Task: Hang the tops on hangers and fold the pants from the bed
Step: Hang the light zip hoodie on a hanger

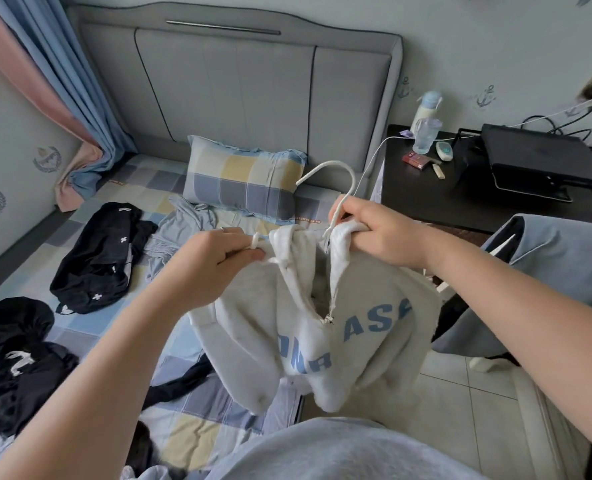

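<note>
A light grey zip hoodie (298,327) with blue letters hangs in the air over the bed's right edge. A white hanger (336,168) sticks up out of its neck, hook pointing left. My right hand (381,233) grips the hoodie's right collar together with the hanger's stem. My left hand (218,258) pinches the left collar and a white drawstring. Black garments (97,258) lie on the bed at left, more black clothing (13,358) lies at the near left, and a pale blue-grey garment (180,233) lies below the pillow.
The checked bed sheet (138,188) carries a checked pillow (242,181) by the grey headboard. A dark bedside table (460,192) at right holds bottles, a small red box and a black device. A blue-grey garment (561,271) drapes over something at right, above the tiled floor.
</note>
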